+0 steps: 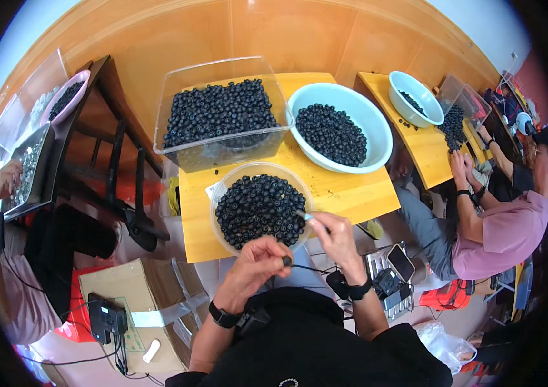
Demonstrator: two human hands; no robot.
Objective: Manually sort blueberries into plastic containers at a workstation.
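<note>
Near the table's front edge, my left hand (256, 266) pinches one small round black piece (287, 260) between thumb and fingertips. My right hand (337, 240), closed, grips a small slim tool (305, 216) with a pale blue part and a greyish tip; its exact kind is too small to tell. That tip lies over the right side of a clear round tub (214, 222) filled with black bead-like pieces (258, 209), several showing a hole. Both hands are at the tub's near side, the left one just in front of its rim.
Behind the tub, a clear rectangular bin (203, 155) and a light blue basin (379, 151) hold more black pieces on the yellow table (358, 197). A cardboard box (116, 290) stands at lower left. People work at tables on both sides.
</note>
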